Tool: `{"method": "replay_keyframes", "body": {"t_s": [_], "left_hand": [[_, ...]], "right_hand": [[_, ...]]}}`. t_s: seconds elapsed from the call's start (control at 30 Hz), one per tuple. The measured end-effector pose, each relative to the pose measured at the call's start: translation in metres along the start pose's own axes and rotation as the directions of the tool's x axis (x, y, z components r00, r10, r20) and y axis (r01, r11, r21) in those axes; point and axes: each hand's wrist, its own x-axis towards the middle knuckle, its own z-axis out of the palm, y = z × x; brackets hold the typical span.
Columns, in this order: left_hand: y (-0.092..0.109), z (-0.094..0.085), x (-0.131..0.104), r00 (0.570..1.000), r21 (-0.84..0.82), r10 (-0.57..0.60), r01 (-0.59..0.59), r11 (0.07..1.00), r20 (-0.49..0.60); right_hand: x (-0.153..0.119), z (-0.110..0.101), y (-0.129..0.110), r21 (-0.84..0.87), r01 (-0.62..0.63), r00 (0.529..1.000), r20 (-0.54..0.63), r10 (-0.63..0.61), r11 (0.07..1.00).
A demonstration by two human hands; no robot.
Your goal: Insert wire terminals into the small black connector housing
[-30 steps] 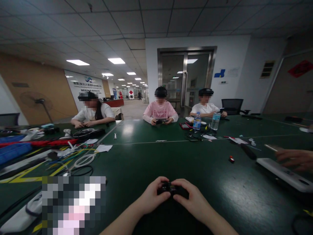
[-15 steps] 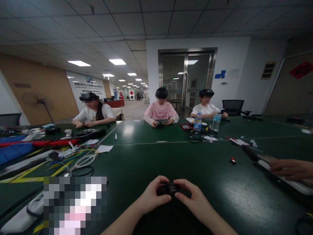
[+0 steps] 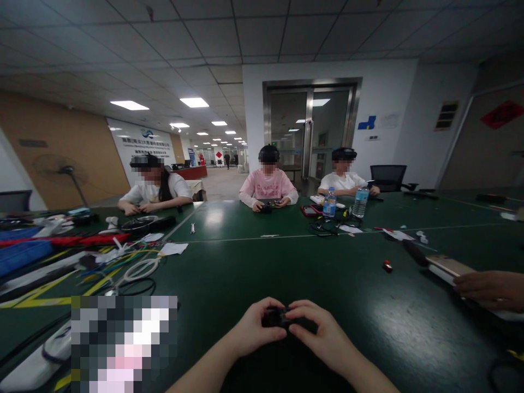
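Right hand (image 3: 321, 330) moved inward | left hand (image 3: 252, 330) steady | fingers (image 3: 305, 311) clamped on black part (image 3: 273, 319) | sign (image 3: 141, 146) lettering blurred

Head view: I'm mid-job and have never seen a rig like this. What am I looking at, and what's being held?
There is no machine: these are a person's bare hands, seen by a camera worn on that person's head. The left hand and right hand hold a small dark object between them, too dim and covered to identify. On the green table lie a white cable to the left and a small red item to the right; two bottles stand farther off. The hand at the right edge is someone else's.
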Motion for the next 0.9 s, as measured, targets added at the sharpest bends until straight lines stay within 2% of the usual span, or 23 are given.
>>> {"method": "replay_keyframes", "body": {"t_s": [0.27,0.9], "left_hand": [[-0.0025,-0.0018,0.0007,1.000,-0.029,0.021,-0.020,0.999,0.009],[0.0010,0.0007,0.0007,1.000,-0.004,-0.005,0.005,1.000,0.007]], "right_hand": [[-0.0018,0.0017,-0.0008,-0.013,0.067,0.997,-0.028,-0.068,0.998],[0.0009,0.0023,0.0027,-0.033,0.020,0.999,0.039,-0.019,0.999]]}}
